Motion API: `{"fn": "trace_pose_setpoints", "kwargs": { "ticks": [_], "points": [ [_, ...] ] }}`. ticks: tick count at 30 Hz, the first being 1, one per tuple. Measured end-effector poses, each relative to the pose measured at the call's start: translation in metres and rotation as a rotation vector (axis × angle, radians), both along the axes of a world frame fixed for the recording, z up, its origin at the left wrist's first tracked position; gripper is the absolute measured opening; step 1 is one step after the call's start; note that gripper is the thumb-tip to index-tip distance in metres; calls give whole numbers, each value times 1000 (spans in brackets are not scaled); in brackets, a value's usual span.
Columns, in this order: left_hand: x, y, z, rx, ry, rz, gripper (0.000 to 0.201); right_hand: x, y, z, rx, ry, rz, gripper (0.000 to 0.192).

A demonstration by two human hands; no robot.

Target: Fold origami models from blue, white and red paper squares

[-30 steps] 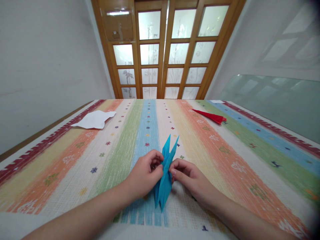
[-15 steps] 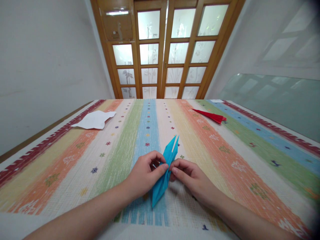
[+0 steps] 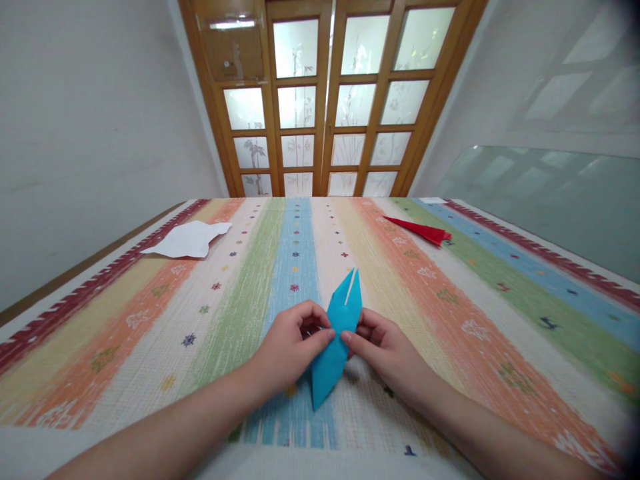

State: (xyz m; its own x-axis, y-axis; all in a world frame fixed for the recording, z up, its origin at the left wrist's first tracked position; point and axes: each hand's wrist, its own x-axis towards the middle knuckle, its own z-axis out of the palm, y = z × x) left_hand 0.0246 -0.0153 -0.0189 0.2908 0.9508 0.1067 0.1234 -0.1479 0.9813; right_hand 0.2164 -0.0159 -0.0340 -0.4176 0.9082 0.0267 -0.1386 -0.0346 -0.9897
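A blue folded paper, long and diamond-shaped, is held just above the striped cloth. Its far end splits into two narrow points, and its near end is a single point. My left hand pinches the left edge near the middle, thumb on top. On the opposite edge, my right hand pinches it with the thumb on top and fingers behind. The two thumb tips lie close together on the paper, and the fingers underneath are partly hidden.
A striped tablecloth covers the table. Far left on it lies a white paper sheet with an uneven outline. A red folded paper lies at the far right. Behind the table are wooden doors with glass panes, between pale walls.
The blue folded paper has opened out flatter and turned its broad face up. My right thumb has moved onto its face, while my left hand has barely moved.
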Motion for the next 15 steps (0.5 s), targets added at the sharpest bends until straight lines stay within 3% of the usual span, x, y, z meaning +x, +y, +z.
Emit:
{"fn": "trace_pose_setpoints", "kwargs": {
  "ticks": [5,8,12,15],
  "points": [
    [0,7,-10,-211,-240,-81,30,1,2,1,-136,58,-86,41],
    [-1,9,-13,-280,-292,-125,40,2,2,3,-191,31,-62,51],
    [-2,8,-11,-267,-242,-96,45,2,2,2,-213,-32,-7,36],
    [0,6,-6,-212,-130,-63,35,2,1,0,-198,-107,-19,33]
  ]
}}
